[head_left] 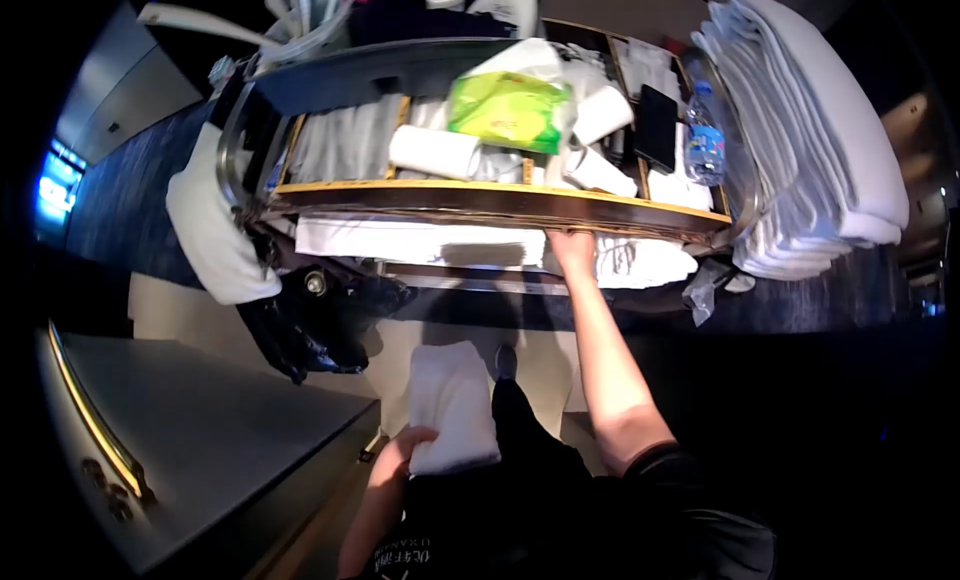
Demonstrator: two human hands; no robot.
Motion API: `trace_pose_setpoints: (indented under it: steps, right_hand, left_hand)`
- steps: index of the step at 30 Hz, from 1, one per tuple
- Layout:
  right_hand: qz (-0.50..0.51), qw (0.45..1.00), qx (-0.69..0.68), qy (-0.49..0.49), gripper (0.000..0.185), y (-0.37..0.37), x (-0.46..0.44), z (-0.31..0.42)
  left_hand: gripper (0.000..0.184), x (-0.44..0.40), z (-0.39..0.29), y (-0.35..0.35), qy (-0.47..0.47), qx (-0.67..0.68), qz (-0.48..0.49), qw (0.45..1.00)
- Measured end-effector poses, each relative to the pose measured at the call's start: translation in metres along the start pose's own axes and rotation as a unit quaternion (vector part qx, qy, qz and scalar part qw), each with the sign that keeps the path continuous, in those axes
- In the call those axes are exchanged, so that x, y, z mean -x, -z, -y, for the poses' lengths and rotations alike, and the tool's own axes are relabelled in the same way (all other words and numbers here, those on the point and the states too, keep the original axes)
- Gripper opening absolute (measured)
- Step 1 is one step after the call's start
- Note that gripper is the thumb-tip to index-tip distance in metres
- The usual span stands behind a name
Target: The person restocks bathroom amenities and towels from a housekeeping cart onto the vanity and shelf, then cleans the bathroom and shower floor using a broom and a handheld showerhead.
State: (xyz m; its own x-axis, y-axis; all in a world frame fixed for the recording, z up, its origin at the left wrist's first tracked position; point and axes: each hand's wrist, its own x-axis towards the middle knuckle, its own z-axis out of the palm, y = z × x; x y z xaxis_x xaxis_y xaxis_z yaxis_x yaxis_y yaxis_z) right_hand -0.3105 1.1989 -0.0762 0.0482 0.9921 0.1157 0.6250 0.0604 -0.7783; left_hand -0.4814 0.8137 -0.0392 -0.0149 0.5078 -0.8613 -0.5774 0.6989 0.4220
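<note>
Left hand [413,444]: grips a folded white towel [452,405], in front of the cart tray [480,196].
Right hand [572,250]: at the white linens [420,242] just beneath the tray; fingers hidden, grip cannot be told.
Green pack [505,112]: on the tray.
Water bottle [705,145]: at the tray's right end.

Apparently a hotel, with housekeeping cart [500,197], folded white towels [810,110], paper rolls [435,153], blue carpet [135,180].
</note>
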Motion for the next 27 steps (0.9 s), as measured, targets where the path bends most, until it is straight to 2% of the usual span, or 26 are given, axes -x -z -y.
trace_pose_setpoints:
  steps: [1, 2, 3, 4, 5, 6, 7, 8, 9, 11, 12, 13, 15, 16, 18, 19, 20, 22, 23, 25, 26, 27]
  right_hand:
    - [0.02, 0.995, 0.094, 0.0, 0.04, -0.003, -0.007, 0.005]
    - [0.043, 0.986, 0.161, 0.014, 0.043, -0.007, -0.013, 0.01]
    - [0.05, 0.985, 0.163, 0.023, 0.043, -0.009, -0.015, 0.014]
    - [0.033, 0.972, 0.206, 0.105, 0.037, -0.009, -0.014, 0.017]
    - [0.016, 0.951, 0.247, 0.186, 0.031, -0.011, -0.011, 0.02]
    - [0.047, 0.998, -0.044, 0.009, 0.026, -0.02, -0.009, 0.017]
    - [0.075, 0.926, -0.328, -0.173, 0.022, -0.025, -0.006, 0.023]
    - [0.058, 0.869, -0.439, -0.221, 0.022, -0.029, -0.005, 0.028]
    - [0.065, 0.87, -0.437, -0.217, 0.022, -0.029, -0.006, 0.032]
    - [0.184, 0.837, -0.396, -0.328, 0.022, -0.03, -0.013, 0.026]
    - [0.246, 0.818, -0.386, -0.349, 0.019, -0.034, -0.021, 0.016]
    - [0.263, 0.806, -0.375, -0.374, 0.018, -0.052, -0.035, -0.019]
    - [0.221, 0.845, -0.347, -0.342, 0.019, -0.046, -0.032, -0.011]
    - [0.237, 0.772, -0.502, -0.309, 0.018, -0.038, -0.025, -0.018]
    - [0.35, 0.597, -0.654, -0.305, 0.009, -0.017, -0.004, -0.031]
    - [0.216, 0.617, -0.647, -0.392, 0.016, 0.015, 0.033, 0.024]
    - [0.229, 0.6, -0.647, -0.411, 0.029, 0.024, 0.056, 0.003]
    - [0.249, 0.737, -0.531, -0.336, 0.042, 0.062, 0.112, 0.032]
    - [0.267, 0.772, -0.483, -0.314, 0.044, 0.076, 0.131, 0.032]
    - [0.288, 0.754, -0.515, -0.289, 0.042, 0.102, 0.155, 0.061]
    - [0.295, 0.745, -0.527, -0.282, 0.041, 0.108, 0.159, 0.074]
    - [0.302, 0.735, -0.542, -0.272, 0.04, 0.11, 0.159, 0.088]
  left_hand:
    - [0.019, -0.005, 0.007, 0.007, -0.003, 0.01, -0.004, 1.0]
    - [0.03, -0.009, 0.014, 0.014, -0.003, 0.071, 0.018, 0.997]
    - [0.046, -0.018, 0.022, 0.022, -0.004, 0.131, 0.041, 0.991]
    - [0.05, -0.026, 0.027, 0.032, -0.002, 0.211, 0.103, 0.972]
    - [0.049, -0.032, 0.034, 0.04, -0.012, 0.217, 0.099, 0.971]
    - [0.049, -0.038, 0.038, 0.045, -0.015, 0.235, 0.111, 0.966]
    - [0.049, -0.04, 0.036, 0.047, -0.019, 0.252, 0.123, 0.96]
    - [0.05, -0.04, 0.033, 0.05, -0.023, 0.258, 0.139, 0.956]
    - [0.05, -0.042, 0.031, 0.049, -0.028, 0.264, 0.139, 0.954]
    - [0.052, -0.041, 0.023, 0.045, -0.049, 0.295, 0.142, 0.944]
    - [0.048, -0.038, 0.019, 0.041, -0.068, 0.29, 0.133, 0.945]
    - [0.048, -0.039, 0.017, 0.042, -0.067, 0.291, 0.128, 0.946]
    - [0.045, -0.046, 0.018, 0.044, -0.008, 0.3, 0.109, 0.948]
    - [0.044, -0.051, 0.019, 0.048, -0.004, 0.293, 0.145, 0.945]
    - [0.044, -0.059, 0.021, 0.047, -0.013, 0.285, 0.141, 0.948]
    - [0.044, -0.063, 0.023, 0.046, -0.021, 0.279, 0.138, 0.95]
    - [0.044, -0.067, 0.029, 0.048, -0.018, 0.279, 0.14, 0.95]
    - [0.044, -0.081, 0.042, 0.056, -0.035, 0.258, 0.15, 0.954]
    - [0.044, -0.089, 0.05, 0.059, -0.034, 0.259, 0.152, 0.953]
    - [0.05, -0.097, 0.067, 0.064, 0.043, 0.242, 0.141, 0.959]
    - [0.05, -0.095, 0.07, 0.062, 0.045, 0.235, 0.147, 0.96]
    - [0.049, -0.095, 0.072, 0.06, 0.053, 0.267, 0.193, 0.943]
